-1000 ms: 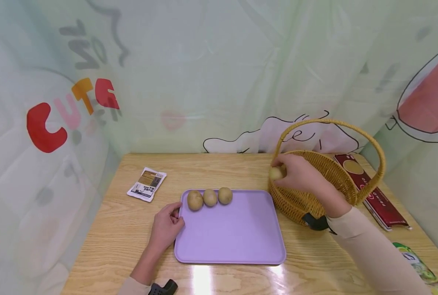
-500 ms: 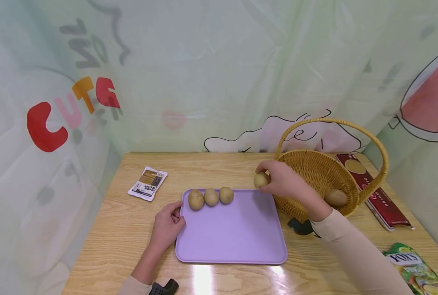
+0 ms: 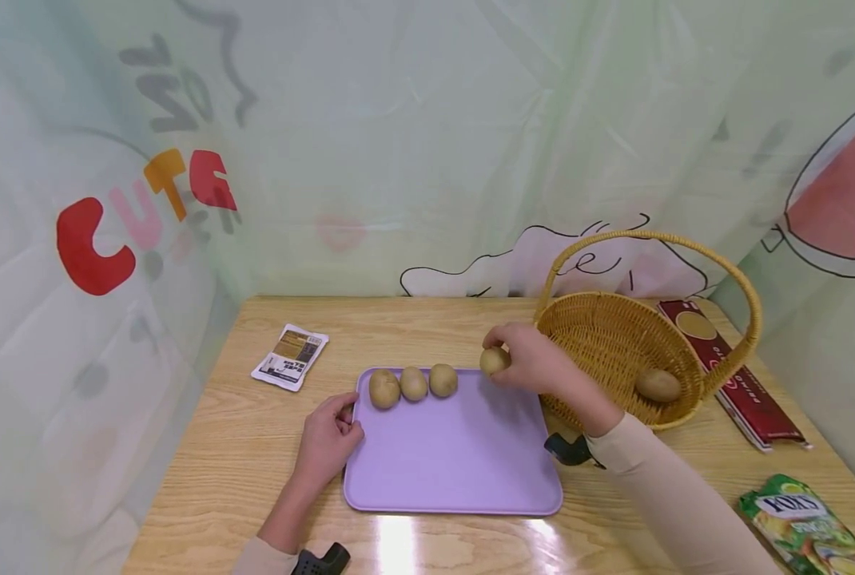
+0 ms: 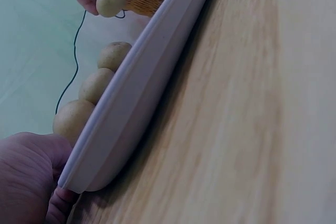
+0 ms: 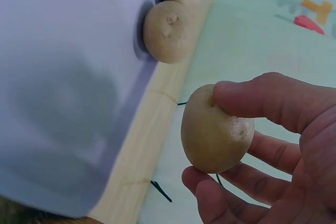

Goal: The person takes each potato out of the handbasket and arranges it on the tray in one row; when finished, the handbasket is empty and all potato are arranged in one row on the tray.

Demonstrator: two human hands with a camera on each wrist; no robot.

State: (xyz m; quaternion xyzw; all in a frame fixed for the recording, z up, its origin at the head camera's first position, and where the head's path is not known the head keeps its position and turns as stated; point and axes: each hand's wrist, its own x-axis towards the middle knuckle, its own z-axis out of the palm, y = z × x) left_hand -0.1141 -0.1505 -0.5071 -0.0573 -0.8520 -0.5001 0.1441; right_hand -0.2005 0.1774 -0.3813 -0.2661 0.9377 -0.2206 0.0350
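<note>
My right hand [image 3: 535, 359] holds a potato [image 5: 216, 129] between thumb and fingertips, above the far right part of a lilac tray [image 3: 456, 463]. Three more potatoes sit in a row along the tray's far edge: a larger one [image 3: 384, 389] at the left corner, a small one [image 3: 414, 384] beside it, then a round one [image 3: 443, 380]. At the tray's left side, my left hand [image 3: 329, 439] pinches the rim, thumb on top and fingers beneath in the left wrist view. To the right, a wicker basket [image 3: 593, 335] with a tall handle contains one potato [image 3: 658, 385].
A small white and brown packet [image 3: 290, 357] lies at the back left of the wooden table [image 3: 219, 463]. Behind the basket's right side is a long dark red box [image 3: 747, 399]. A green Fox's bag [image 3: 805, 519] lies front right. A printed curtain [image 3: 399, 144] closes off the back.
My right hand has lifted the potato out of the basket and carried it left over the tray. The potato left in the basket has come into view. My left hand stays at the rim.
</note>
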